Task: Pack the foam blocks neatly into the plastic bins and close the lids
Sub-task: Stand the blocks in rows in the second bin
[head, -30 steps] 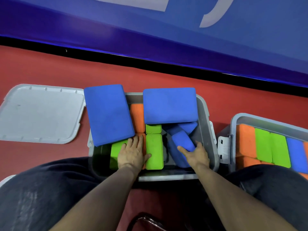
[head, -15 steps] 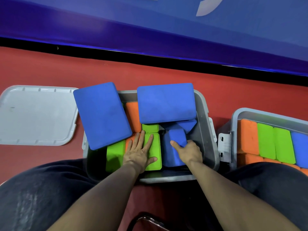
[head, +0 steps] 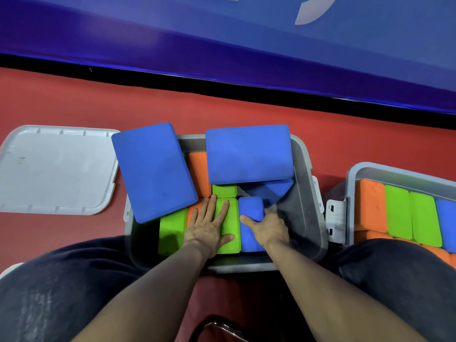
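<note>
A grey plastic bin (head: 306, 183) sits on the floor between my knees. Green (head: 229, 233) and orange (head: 198, 174) foam blocks stand on edge inside it. My left hand (head: 209, 225) lies flat with straight fingers on the green and orange blocks. My right hand (head: 267, 228) grips a blue block (head: 250, 207) standing upright beside the green one. Two large blue blocks lie loose on top: one (head: 154, 171) tilted over the bin's left rim, one (head: 249, 154) across the back. Another blue block (head: 271, 191) leans under it.
The bin's grey lid (head: 56, 169) lies on the red floor to the left. A second grey bin (head: 370, 171) at the right holds rows of orange, green and blue blocks. A blue wall runs along the back. My dark-clad knees flank the middle bin.
My right hand has pushed the blue block left and stood it upright against the green block. My left hand slid forward a little over the green and orange blocks.
</note>
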Demonstrator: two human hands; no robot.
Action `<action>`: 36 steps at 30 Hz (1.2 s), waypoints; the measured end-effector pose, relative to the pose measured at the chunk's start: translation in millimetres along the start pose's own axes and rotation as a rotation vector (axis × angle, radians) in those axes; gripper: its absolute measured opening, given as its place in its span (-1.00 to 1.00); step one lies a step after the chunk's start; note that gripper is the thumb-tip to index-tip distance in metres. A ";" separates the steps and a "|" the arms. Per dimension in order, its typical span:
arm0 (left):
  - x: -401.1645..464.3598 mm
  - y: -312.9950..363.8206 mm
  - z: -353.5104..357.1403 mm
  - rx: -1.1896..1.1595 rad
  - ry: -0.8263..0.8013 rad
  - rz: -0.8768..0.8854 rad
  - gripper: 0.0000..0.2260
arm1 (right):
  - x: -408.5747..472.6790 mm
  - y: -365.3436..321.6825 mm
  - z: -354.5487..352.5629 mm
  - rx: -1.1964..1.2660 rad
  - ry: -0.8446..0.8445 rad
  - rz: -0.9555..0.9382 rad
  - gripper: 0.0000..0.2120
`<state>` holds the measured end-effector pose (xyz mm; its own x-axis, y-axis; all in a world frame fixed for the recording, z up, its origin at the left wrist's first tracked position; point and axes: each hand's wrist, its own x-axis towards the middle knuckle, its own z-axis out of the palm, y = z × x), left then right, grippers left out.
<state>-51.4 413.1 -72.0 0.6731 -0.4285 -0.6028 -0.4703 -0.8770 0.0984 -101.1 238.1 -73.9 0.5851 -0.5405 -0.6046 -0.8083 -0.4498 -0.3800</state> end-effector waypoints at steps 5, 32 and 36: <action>1.3 -0.1 1.4 0.006 0.003 0.001 -0.18 | 6.5 0.4 -0.1 0.024 -0.021 0.027 -0.34; 23.0 32.2 -79.2 -1.392 0.380 -0.356 -0.21 | 44.5 -42.6 -92.0 0.835 0.077 -0.089 -0.22; 21.9 24.9 -81.7 -1.434 0.336 -0.333 -0.22 | 39.7 -38.6 -94.0 0.841 0.025 -0.041 -0.39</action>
<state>-1.7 364.1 -18.1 0.8223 -0.0270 -0.5684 0.5317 -0.3192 0.7845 -40.4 167.2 -17.5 0.6084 -0.5555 -0.5668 -0.5605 0.2048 -0.8024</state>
